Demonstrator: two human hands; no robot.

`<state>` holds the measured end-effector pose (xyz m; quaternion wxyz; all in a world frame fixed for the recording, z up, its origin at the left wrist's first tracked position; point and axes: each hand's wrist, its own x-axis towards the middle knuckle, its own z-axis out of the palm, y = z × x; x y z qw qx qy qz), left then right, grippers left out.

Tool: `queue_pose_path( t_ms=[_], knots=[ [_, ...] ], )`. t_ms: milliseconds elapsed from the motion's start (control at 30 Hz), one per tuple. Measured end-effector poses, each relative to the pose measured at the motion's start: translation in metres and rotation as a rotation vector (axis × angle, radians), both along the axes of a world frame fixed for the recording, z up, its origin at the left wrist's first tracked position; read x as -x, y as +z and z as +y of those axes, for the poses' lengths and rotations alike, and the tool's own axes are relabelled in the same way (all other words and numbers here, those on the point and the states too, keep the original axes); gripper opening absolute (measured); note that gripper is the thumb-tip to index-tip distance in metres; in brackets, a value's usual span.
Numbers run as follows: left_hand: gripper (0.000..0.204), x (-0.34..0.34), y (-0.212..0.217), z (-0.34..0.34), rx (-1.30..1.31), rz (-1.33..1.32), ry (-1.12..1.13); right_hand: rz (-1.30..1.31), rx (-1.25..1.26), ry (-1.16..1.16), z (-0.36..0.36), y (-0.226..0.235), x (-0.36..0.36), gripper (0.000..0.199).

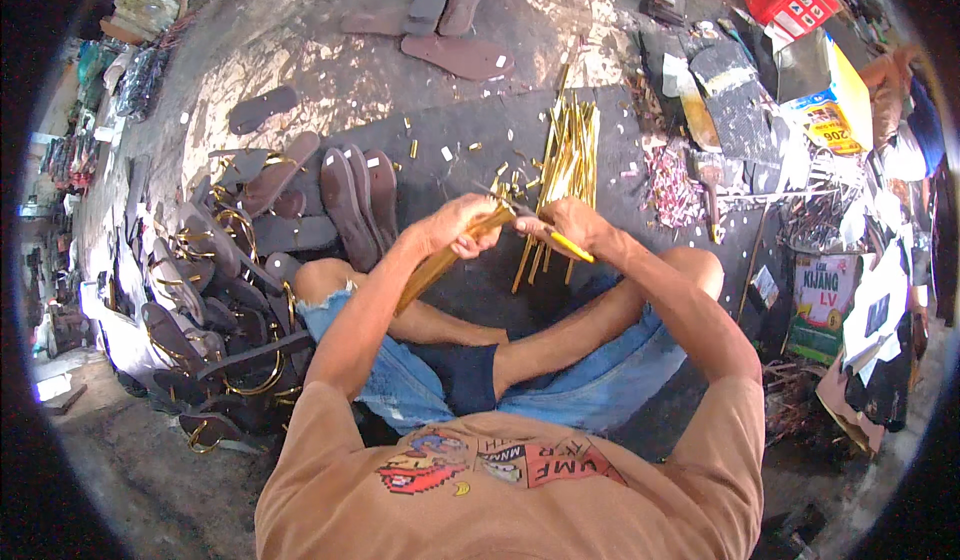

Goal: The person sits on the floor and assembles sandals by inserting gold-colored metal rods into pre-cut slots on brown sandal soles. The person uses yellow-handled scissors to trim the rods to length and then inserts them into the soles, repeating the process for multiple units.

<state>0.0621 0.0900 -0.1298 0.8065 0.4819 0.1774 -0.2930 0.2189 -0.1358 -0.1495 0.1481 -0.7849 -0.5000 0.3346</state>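
Note:
My left hand (462, 228) is closed round a bundle of gold strips (428, 278), whose long ends trail down toward my left knee. In my right hand (580, 228) is a pair of scissors with yellow handles (571, 247). Its blades point up and left, meeting the upper end of the bundle; whether they are apart or together I cannot tell. Just beyond my hands, a loose pile of long gold strips (570, 155) lies on the dark mat (480, 125). Short gold pieces (413, 148) are scattered around the blades and farther left.
Dark sandals with gold straps (235, 290) are heaped at my left. Brown soles (350, 195) lie beside the heap, with further soles (457, 57) at the far side. On the right are pink-and-white scraps (672, 188), a hammer (712, 195), a green-and-white can (825, 305) and a yellow-blue box (830, 95).

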Motion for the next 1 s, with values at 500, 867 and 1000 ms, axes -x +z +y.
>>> queue_pose_path(
  t_ms=[500,867,1000],
  knots=[
    [0.053,-0.009,-0.004,0.006,0.138,0.014,0.034,-0.001,-0.047,-0.241,-0.006,0.015,0.009,0.086],
    [0.027,0.022,-0.060,0.013,-0.693,-0.006,1.040,-0.528,0.131,-0.820,-0.084,0.024,-0.104,0.048],
    [0.041,0.025,-0.064,0.008,-0.994,0.035,0.948,-0.894,-0.325,-0.530,-0.049,0.023,-0.064,0.027]
  ],
)
